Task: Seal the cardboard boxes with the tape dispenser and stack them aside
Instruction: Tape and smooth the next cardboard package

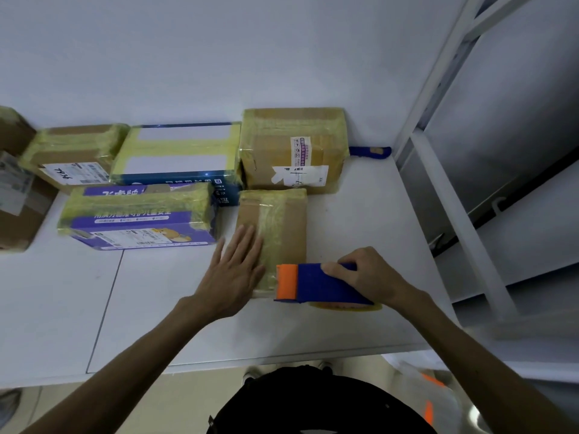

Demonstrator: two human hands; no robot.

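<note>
Cardboard box [288,220] under flat left fingers [247,242], right fingers [336,269] gripping dispenser [326,286], label [75,173] "7946" (handwritten)

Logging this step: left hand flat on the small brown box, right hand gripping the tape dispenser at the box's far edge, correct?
No: the head view shows the tape dispenser at the near edge of the small brown box; left hand flat, right hand gripping, as stated.

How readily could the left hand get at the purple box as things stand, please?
Probably yes: the left hand lies flat on the small cardboard box, gripping nothing, and the purple box sits close beside it with nothing between.
</note>
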